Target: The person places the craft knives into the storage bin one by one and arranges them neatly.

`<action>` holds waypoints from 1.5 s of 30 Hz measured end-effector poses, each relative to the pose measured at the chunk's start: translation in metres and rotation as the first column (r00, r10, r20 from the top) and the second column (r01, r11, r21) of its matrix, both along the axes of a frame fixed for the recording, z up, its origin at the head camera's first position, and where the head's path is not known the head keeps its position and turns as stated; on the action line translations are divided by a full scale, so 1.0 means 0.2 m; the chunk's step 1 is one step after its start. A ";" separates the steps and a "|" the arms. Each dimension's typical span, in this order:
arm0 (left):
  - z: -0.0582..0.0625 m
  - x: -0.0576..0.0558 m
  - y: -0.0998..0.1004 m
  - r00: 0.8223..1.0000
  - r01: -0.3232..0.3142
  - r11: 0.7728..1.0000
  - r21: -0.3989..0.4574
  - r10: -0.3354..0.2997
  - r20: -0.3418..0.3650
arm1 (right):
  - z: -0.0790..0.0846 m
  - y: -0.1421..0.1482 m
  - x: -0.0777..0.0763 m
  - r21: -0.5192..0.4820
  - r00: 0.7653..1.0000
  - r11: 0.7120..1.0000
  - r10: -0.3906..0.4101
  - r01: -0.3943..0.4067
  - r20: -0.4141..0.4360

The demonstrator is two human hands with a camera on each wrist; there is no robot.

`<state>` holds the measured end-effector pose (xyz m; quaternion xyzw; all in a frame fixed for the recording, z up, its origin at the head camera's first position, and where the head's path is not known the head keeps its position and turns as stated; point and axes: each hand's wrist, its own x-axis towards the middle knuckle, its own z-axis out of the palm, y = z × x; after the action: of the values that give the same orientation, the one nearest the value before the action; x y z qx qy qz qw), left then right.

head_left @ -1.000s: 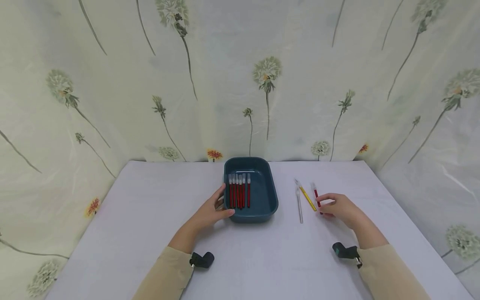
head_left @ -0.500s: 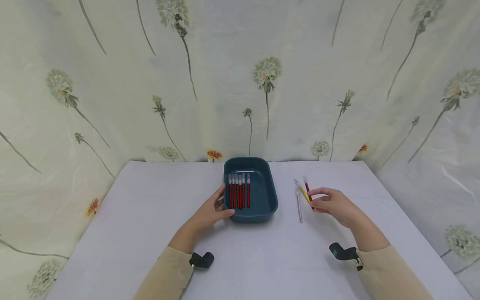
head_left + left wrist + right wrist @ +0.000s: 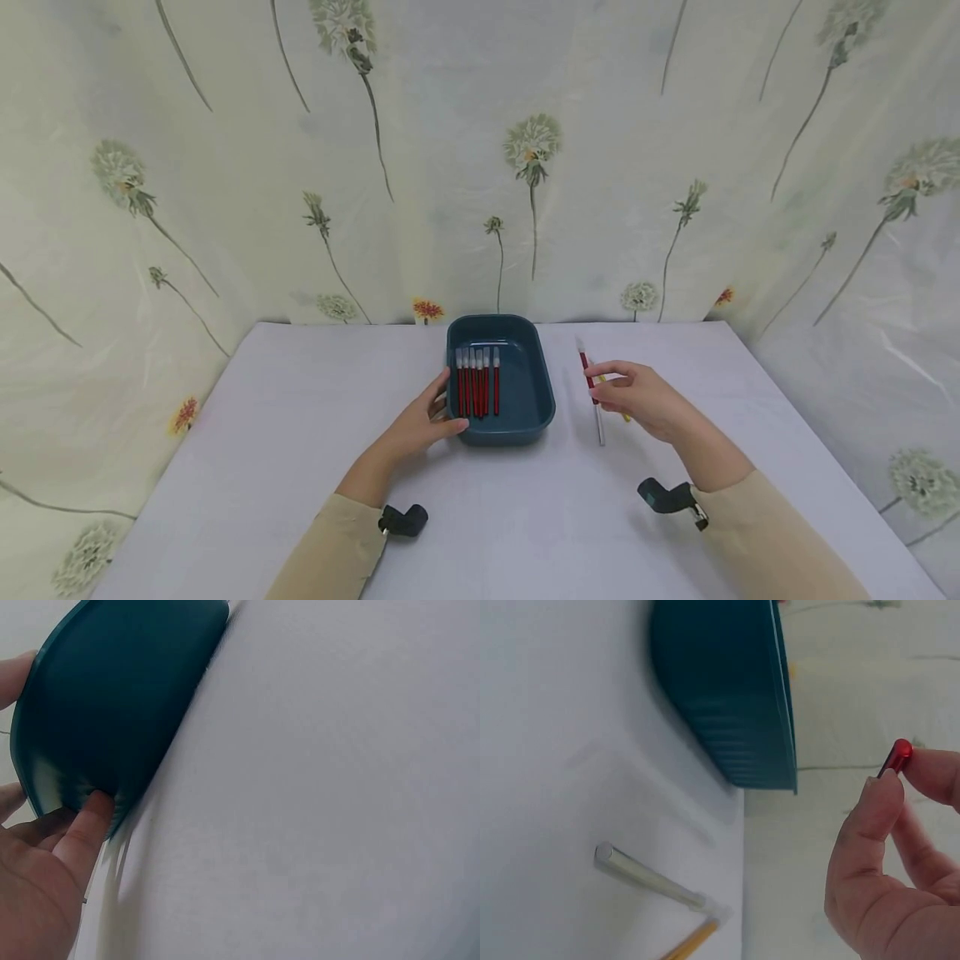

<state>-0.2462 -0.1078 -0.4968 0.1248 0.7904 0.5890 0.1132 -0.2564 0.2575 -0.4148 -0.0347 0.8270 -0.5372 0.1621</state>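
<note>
My left hand [image 3: 417,427] holds the near left corner of a dark teal tray [image 3: 523,404], its thumb by the front rim and its fingers along the outer side wall [image 3: 135,682]. Several red craft knives [image 3: 480,390] with clear caps lie side by side in the tray's left part. To the right of the tray, my right hand [image 3: 641,398] pinches another red craft knife [image 3: 583,360] between thumb and fingers, cap end pointing away, raised off the table. Beneath it lie a silver craft knife [image 3: 601,429] and a yellow one [image 3: 627,417], both partly hidden.
A white cloth [image 3: 510,517] covers the table. A flower-printed curtain [image 3: 450,167] hangs behind and along both sides. Black wrist camera mounts [image 3: 405,520] sit at each sleeve.
My right hand has lifted the red craft knife from beside the yellow one and carried it left toward the tray. The left hand and tray have stayed put.
</note>
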 end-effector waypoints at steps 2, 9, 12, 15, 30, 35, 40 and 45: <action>0.00 0.00 0.00 1.000 -0.002 1.000 -0.003 0.002 0.000 | 0.00 -0.03 -0.01 -0.023 1.000 1.000 0.000 0.000 0.010; 0.00 0.00 0.00 1.000 0.004 1.000 -0.015 -0.004 -0.006 | 0.03 -0.14 -0.04 -0.031 0.999 1.000 0.007 -0.005 0.046; 0.00 -0.01 0.00 1.000 0.009 1.000 -0.018 -0.009 -0.007 | 0.03 -0.17 -0.06 -0.029 0.998 1.000 0.011 -0.009 0.058; 0.00 -0.01 0.00 1.000 0.016 1.000 -0.020 -0.016 -0.019 | 0.04 -0.20 -0.08 -0.036 0.997 0.999 0.025 -0.023 0.067; 0.01 0.00 0.00 1.000 0.006 0.999 -0.032 -0.007 -0.018 | 0.02 -0.38 -0.15 -0.124 0.989 0.992 0.055 -0.038 0.138; 0.00 0.00 0.00 1.000 -0.002 1.000 -0.031 0.002 -0.016 | 0.01 -0.43 -0.17 -0.138 0.986 0.990 0.034 -0.011 0.165; 0.00 0.00 0.00 1.000 0.005 1.000 -0.022 -0.005 -0.019 | 0.00 -0.47 -0.19 -0.139 0.981 0.990 -0.001 0.028 0.193; 0.01 0.00 0.00 1.000 0.011 1.000 -0.016 -0.011 -0.015 | 0.01 -0.53 -0.19 -0.126 0.980 0.990 -0.038 0.063 0.195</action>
<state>-0.2463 -0.1079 -0.4952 0.1328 0.7951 0.5812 0.1115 -0.2936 0.1524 -0.4122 0.0277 0.7710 -0.5953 0.2246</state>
